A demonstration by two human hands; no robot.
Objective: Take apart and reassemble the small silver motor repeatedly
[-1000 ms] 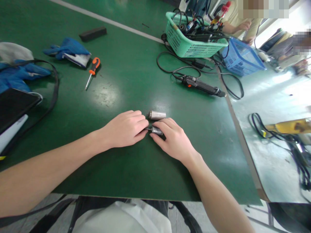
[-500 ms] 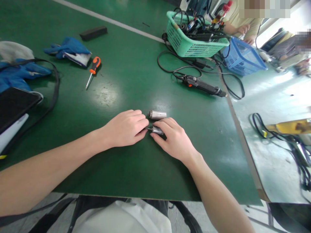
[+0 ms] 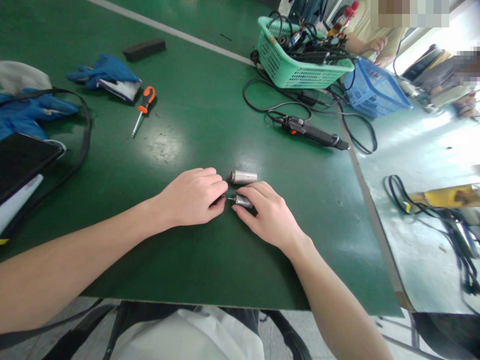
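Note:
My right hand (image 3: 270, 212) is closed around a small silver metal cylinder (image 3: 243, 201), which looks like a small motor and lies on its side near the green tabletop. A thin shaft points left out of it. Close to that shaft's tip, my left hand (image 3: 200, 196) pinches a small dark piece, mostly covered by the fingers. Just beyond both hands rests a second, similar metal cylinder (image 3: 244, 177), untouched, its dark end towards the left.
An orange-black screwdriver (image 3: 144, 111) and blue work gloves (image 3: 108, 77) lie at left, near a dark block (image 3: 144, 49). A corded black electric screwdriver (image 3: 313, 134) lies right, below a green basket (image 3: 287, 75) of tools and a blue basket (image 3: 375, 92). Another person's hand (image 3: 377, 46) shows behind.
My left hand has shifted slightly left, away from the cylinder, and more of the thin shaft shows between the hands. The right hand stays in place.

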